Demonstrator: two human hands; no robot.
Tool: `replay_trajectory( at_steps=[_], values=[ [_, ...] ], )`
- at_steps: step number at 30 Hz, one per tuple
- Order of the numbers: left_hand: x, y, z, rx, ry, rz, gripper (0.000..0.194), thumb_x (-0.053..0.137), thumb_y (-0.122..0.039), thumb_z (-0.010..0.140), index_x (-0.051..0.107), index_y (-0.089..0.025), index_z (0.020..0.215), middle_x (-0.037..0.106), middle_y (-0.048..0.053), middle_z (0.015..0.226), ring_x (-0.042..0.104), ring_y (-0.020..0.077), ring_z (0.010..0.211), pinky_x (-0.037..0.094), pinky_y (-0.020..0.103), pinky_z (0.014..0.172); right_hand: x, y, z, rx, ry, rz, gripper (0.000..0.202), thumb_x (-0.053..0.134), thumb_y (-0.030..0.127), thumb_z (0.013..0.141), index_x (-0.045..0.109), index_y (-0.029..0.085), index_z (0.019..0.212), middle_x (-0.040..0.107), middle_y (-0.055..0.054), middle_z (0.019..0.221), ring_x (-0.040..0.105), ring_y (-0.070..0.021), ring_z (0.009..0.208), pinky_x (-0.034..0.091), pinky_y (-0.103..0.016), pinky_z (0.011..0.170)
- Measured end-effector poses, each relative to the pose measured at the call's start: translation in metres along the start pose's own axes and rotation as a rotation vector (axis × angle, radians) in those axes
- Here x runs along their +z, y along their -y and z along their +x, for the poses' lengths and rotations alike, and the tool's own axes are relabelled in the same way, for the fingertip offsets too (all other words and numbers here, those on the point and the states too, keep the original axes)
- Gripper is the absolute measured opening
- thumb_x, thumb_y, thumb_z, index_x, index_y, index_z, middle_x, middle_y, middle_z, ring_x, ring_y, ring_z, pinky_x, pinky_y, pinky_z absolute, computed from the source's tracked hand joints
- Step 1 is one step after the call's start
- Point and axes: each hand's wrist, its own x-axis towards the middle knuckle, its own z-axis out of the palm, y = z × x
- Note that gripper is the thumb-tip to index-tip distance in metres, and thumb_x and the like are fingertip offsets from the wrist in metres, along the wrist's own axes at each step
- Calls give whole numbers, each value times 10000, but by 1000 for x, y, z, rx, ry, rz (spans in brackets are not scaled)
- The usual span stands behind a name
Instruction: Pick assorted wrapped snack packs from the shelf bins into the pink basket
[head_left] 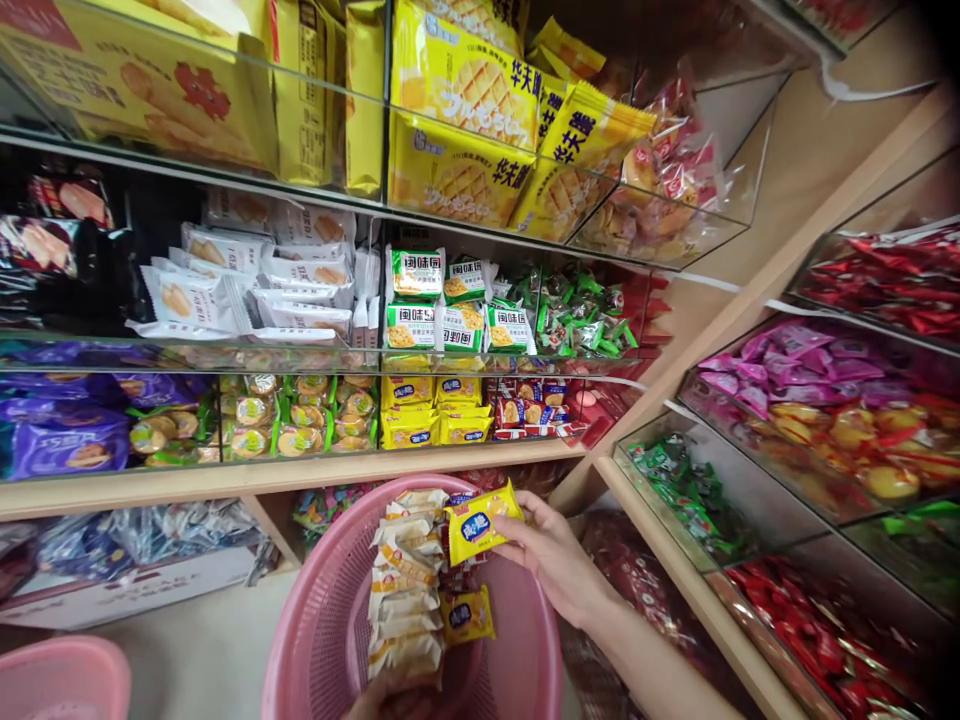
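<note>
My right hand (551, 550) pinches a small yellow snack packet (480, 525) with a blue label between thumb and fingers, above the pink plastic basket (306, 600). Inside the basket, a row of cream-coloured wrapped packets (405, 590) runs from the far side toward me. Beside that row lies another yellow packet (469, 615) with a blue label, and red packets show partly behind it. At the bottom edge, my left hand (382, 697) is in shadow at the near end of the cream row; its fingers are mostly hidden.
Clear-fronted shelves of packaged snacks stand ahead, with matching yellow packets (409, 425) on the lowest tier. At right, angled bins hold green packets (686, 490) and red packets (817, 630). Another pink basket (64, 680) is on the floor at left, near a white carton (142, 585).
</note>
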Motion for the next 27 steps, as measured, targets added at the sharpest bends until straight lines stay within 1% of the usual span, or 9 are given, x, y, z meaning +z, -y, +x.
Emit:
replay_trajectory(
  at_steps=[3, 5, 8, 11, 13, 15, 18, 21, 27],
  values=[
    [-4, 2, -1, 2, 10, 1, 500, 557, -390, 795, 488, -167, 1237, 623, 152, 1181, 524, 289, 1178, 423, 423, 972, -15, -26, -8, 134, -63, -87, 345, 750, 283, 597, 554, 174, 858, 655, -25, 899, 646, -168, 816, 506, -319, 769],
    [-6, 3, -4, 5, 21, 6, 463, 566, -343, 783, 507, -164, 1206, 625, 149, 1180, 516, 279, 1192, 404, 401, 994, -25, -50, -11, 188, -129, -175, 370, 727, 258, 590, 536, 188, 898, 634, -14, 896, 638, -167, 803, 515, -302, 707],
    [-7, 3, -6, 14, 41, 22, 454, 566, -309, 776, 498, -154, 1198, 611, 150, 1197, 519, 267, 1193, 389, 398, 1010, -35, -87, -11, 201, -197, -298, 491, 684, 235, 587, 490, 227, 1039, 601, 8, 873, 625, -177, 780, 520, -294, 616],
    [-7, 3, -6, 25, 47, 44, 489, 569, -303, 773, 463, -143, 1222, 592, 165, 1222, 524, 265, 1188, 387, 400, 1012, -38, -111, -8, 173, -193, -322, 415, 667, 262, 591, 515, 213, 973, 593, 6, 834, 629, -191, 753, 520, -307, 597],
    [-7, 4, -4, 25, 28, 46, 512, 571, -301, 771, 441, -143, 1240, 579, 174, 1241, 531, 268, 1181, 390, 403, 1009, -35, -119, -6, 151, -209, -281, 316, 664, 282, 602, 530, 203, 877, 605, 3, 806, 635, -191, 742, 516, -308, 611],
    [-7, 4, -2, 18, 14, 34, 533, 573, -302, 771, 420, -149, 1259, 572, 177, 1254, 539, 274, 1170, 397, 412, 1003, -30, -123, -4, 168, -240, -201, 285, 669, 295, 610, 530, 206, 842, 623, 5, 804, 643, -183, 755, 514, -308, 654],
    [-8, 4, 0, 11, 13, 19, 551, 569, -291, 774, 397, -163, 1282, 563, 176, 1271, 542, 282, 1164, 403, 430, 997, -28, -126, -3, 254, -243, -84, 320, 687, 301, 602, 529, 213, 866, 653, 0, 863, 658, -183, 807, 507, -319, 718],
    [-9, 4, 1, 18, 2, 24, 580, 576, -285, 772, 378, -155, 1303, 547, 181, 1288, 528, 285, 1179, 401, 427, 1001, -31, -131, -2, 313, -247, -40, 355, 699, 287, 589, 527, 214, 891, 673, -7, 889, 667, -197, 821, 504, -324, 717],
    [-8, 4, 8, -15, -19, -36, 660, 554, -338, 799, 285, -187, 1382, 585, 159, 1249, 557, 273, 1147, 449, 400, 957, -35, -142, 2, 255, -317, -77, 309, 656, 252, 594, 546, 211, 880, 694, -13, 859, 670, -202, 816, 504, -311, 709]
  ],
)
